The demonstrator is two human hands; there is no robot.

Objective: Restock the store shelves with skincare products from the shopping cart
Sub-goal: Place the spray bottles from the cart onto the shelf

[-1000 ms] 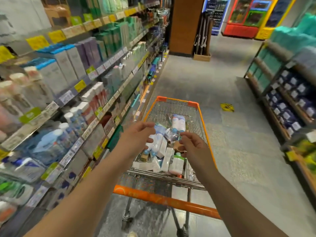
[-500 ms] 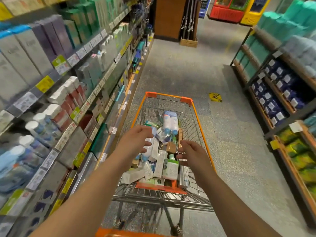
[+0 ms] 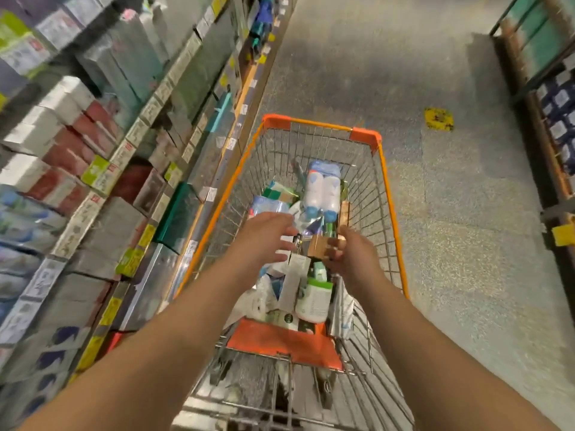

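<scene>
1. Two bare hands reach into an orange-rimmed wire shopping cart (image 3: 392,213). The right hand (image 3: 353,255) has its fingers curled around a small brown box (image 3: 319,246) in the middle of the pile and grasps it; half a second ago that hand hovered beside the box with nothing in it.
2. The left hand (image 3: 264,236) hovers just left of the box with fingers spread and relaxed, holding nothing. It lies lower and further into the cart than before.
3. Skincare products (image 3: 311,293) fill the cart basket under and around both hands: white tubes, flat cartons and a white bottle with a green label (image 3: 315,298) near the person's end.
4. A twin pack of white bottles with blue caps (image 3: 322,189) lies toward the far end of the cart, in the same spot as earlier.
5. An orange child-seat flap (image 3: 280,340) closes the near end of the basket. It now sits near the centre of the view, because the camera has tilted sharply down since the earlier frame; the orange handle bar is no longer seen.
6. Store shelves (image 3: 93,181) run along the person's left, close beside the cart, packed with boxed products in white, red and grey, with yellow and green price tags on the shelf edges. Motion blurs them.
7. Grey speckled floor (image 3: 451,244) lies to the right of the cart, with a yellow floor sticker (image 3: 438,119) beyond the cart's far right corner.
8. A second shelving unit (image 3: 547,88) stands at the right edge, well apart from the cart.
</scene>
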